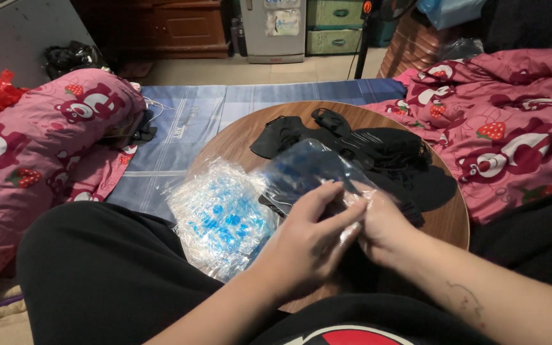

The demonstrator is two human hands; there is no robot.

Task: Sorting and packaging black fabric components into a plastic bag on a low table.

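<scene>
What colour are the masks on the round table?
Black masks, seen best in the head view.

glossy clear plastic bag (301, 169), matt wood table (237, 137)

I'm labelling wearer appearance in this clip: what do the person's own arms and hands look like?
Both forearms are bare, with no sleeves, gloves, rings or watch in view. The left hand is unmarked. The right hand leads to a forearm bearing a faint line tattoo.

Both forearms are bare, with no sleeves in view. The right forearm (480, 300) carries a small, faint line tattoo. Black trousers (97, 268) cover the raised knee. The black top (352, 322) has a red and white round print.
</scene>
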